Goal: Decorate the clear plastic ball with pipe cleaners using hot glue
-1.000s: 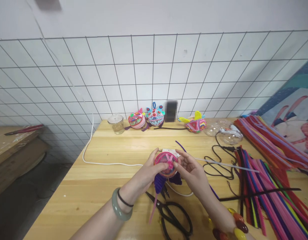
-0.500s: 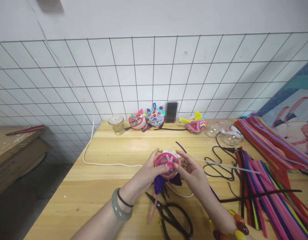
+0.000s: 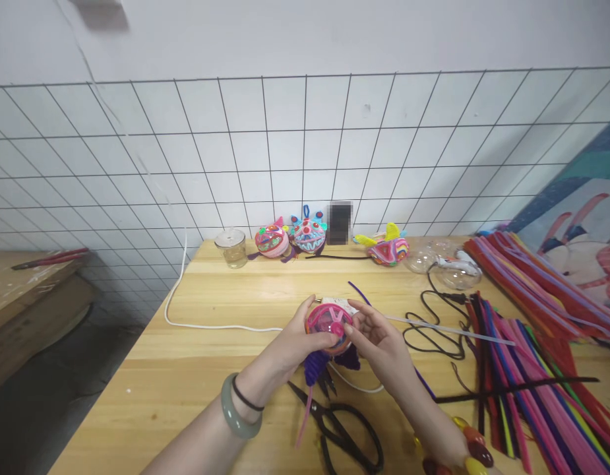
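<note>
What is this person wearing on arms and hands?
No sleeves or gloves show. By the left hand, the wrist carries a grey-green bangle and a thin black band. By the right hand, a bracelet of yellow, orange and dark red beads.

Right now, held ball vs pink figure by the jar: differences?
The held ball is gripped in the left hand and right hand; the pink figure rests on the table. The held ball has few pink strands; the pink figure is fully covered, multicoloured. Both are round.

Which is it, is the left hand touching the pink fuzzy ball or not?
Touching. The head view shows the left hand cupping the pink pipe-cleaner ball, its thumb pressed on the ball's side with no gap.
</note>
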A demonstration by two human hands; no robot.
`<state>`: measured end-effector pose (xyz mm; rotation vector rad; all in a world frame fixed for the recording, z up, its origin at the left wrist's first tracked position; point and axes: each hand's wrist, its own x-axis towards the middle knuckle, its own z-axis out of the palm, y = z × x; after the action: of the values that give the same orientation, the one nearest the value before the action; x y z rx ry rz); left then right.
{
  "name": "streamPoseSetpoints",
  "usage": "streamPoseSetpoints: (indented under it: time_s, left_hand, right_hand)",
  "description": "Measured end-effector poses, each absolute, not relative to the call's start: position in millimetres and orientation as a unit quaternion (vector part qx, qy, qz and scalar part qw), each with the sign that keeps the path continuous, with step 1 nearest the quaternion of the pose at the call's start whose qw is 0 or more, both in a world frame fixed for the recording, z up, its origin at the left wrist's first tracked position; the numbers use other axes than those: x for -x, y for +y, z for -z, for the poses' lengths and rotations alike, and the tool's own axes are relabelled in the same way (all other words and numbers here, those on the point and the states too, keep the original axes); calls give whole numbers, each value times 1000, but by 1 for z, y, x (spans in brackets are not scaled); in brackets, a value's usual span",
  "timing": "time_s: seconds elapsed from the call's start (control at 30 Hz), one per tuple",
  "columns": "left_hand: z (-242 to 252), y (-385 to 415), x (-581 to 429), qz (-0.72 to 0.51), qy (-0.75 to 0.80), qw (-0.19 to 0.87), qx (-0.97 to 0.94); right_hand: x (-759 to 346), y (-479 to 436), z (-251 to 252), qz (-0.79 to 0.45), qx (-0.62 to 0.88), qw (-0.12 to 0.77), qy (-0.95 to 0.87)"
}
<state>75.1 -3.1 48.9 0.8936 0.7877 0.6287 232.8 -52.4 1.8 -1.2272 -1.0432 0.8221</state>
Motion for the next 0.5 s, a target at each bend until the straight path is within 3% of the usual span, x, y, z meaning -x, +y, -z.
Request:
streamPoseSetpoints:
  time_s: [0.5]
  left_hand:
    - [-35, 0, -76, -299, 354, 773, -433]
  right_hand:
    - [-233, -53, 0, -358, 537, 614, -454]
